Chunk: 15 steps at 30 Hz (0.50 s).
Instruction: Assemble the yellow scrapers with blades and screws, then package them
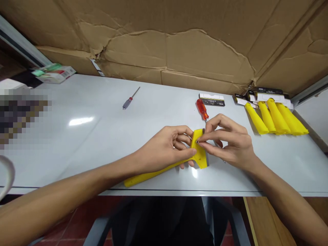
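Yellow scraper (164,168) lies at the near counter (102,136) edge. Left hand (164,148) is closed on its head; right hand (228,141) pinches a small screw there. Step: fastening the blade. Next calls for the red screwdriver (202,109) behind. Farther right: more scrapers (275,118).

On the pale grey table (102,143), your two hands meet at centre over a yellow plastic scraper (200,153); behind it lies an orange-handled screwdriver (202,109), with packaged yellow scrapers (276,118) far right.
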Each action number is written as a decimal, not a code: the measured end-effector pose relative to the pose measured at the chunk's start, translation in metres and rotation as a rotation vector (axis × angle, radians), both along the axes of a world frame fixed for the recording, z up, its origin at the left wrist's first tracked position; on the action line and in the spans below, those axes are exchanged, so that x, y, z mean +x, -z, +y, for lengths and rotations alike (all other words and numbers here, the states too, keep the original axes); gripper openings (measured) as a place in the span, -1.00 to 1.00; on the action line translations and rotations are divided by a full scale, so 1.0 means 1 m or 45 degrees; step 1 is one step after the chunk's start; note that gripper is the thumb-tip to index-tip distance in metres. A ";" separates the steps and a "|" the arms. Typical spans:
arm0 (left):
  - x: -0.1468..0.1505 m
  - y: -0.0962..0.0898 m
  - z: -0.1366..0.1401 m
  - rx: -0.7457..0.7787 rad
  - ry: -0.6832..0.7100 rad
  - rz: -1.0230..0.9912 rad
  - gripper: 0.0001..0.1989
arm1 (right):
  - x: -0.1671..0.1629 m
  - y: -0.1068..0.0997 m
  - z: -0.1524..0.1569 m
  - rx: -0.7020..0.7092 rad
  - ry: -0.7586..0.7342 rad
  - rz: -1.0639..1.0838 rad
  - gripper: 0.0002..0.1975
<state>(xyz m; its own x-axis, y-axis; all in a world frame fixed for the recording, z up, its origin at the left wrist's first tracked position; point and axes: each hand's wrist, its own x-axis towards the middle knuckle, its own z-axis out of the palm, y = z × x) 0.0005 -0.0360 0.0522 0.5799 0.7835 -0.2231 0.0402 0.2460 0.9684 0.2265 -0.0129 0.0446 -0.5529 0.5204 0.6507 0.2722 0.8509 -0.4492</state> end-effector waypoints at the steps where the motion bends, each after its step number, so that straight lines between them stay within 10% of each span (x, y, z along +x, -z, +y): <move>1: 0.000 0.000 0.000 0.007 -0.003 0.007 -0.73 | 0.000 0.000 0.000 0.015 0.020 0.001 -0.96; 15: 0.001 -0.003 -0.001 -0.025 -0.039 0.057 -0.70 | -0.002 0.003 -0.006 -0.073 0.031 0.076 -0.82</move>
